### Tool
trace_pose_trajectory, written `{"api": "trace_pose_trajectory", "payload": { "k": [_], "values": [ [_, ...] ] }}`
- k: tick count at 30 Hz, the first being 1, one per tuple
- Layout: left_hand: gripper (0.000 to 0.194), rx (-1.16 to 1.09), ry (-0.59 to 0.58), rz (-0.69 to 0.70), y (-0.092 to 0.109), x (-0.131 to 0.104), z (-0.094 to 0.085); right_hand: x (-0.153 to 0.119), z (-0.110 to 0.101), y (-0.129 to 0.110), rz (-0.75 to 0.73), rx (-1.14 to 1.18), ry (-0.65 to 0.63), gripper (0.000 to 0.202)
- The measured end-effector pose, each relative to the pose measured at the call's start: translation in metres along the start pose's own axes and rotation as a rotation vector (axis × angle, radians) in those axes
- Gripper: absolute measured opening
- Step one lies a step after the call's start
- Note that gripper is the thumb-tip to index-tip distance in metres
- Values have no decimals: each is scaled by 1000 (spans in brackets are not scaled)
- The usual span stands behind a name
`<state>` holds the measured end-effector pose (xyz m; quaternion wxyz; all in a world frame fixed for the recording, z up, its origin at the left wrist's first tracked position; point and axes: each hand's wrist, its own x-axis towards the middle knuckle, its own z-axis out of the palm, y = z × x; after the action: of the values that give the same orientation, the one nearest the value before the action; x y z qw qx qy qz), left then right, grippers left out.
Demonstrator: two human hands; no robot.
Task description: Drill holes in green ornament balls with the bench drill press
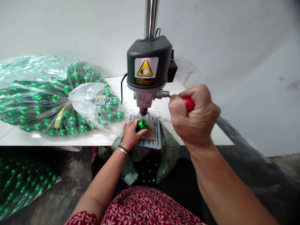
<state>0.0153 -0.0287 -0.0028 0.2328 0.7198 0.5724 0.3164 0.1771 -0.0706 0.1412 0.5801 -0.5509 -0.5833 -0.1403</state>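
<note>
Right grip [194, 117] wrapped round red knob [188, 104] | left grip [138, 128] clamped on green ball [143, 124] | ball inside it, beneath chuck [143, 111]

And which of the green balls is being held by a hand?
The green ball under the drill chuck, clasped by the left hand; none of the others is in a hand.

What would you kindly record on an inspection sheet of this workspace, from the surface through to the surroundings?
Surface: white table, dark specks scattered near the press.
Job's things: green ball under the bit of the drill press, above a brown board.
Clutter: clear bag of green balls, table's left side.
Hands: left hand holds the ball; right hand grips a red knob.
Cables: black cable beside the press.
Surroundings: pale wall; another bag below the table.
</note>
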Motion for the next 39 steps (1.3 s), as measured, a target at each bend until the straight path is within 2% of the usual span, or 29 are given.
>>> {"api": "trace_pose_trajectory", "payload": {
  "k": [13, 19, 22, 26, 28, 30, 33, 35, 37, 39],
  "values": [
    [49, 19, -29, 6, 1, 1, 0, -28, 11, 12, -109, -27, 124, 15],
    [49, 22, -5, 12, 1, 0, 0, -44, 14, 20, -134, 22, 117, 13],
    [42, -14, 16, 32, 0, 3, 2, -17, 12, 9, -38, 54, 98, 18],
    [36, -147, 79, 25, 0, -3, 2, 47, 11, -11, 255, 105, -118, 24],
    [40, -202, 99, 12, 0, -15, -2, 68, 12, -15, 337, 109, -151, 28],
    [46, -211, 20, 97, 0, -34, -11, 76, 15, -15, 366, 121, -147, 28],
    [48, -134, -221, 338, 1, -63, -25, 73, 19, -10, 362, 146, -109, 27],
    [42, -90, -355, 407, 0, -79, -29, 69, 21, -8, 349, 151, -86, 28],
    [36, -50, -393, 407, -4, -91, -26, 67, 21, -8, 342, 152, -78, 28],
    [33, -34, -332, 399, -11, -99, -22, 68, 20, -10, 355, 150, -82, 26]
  ]
}}
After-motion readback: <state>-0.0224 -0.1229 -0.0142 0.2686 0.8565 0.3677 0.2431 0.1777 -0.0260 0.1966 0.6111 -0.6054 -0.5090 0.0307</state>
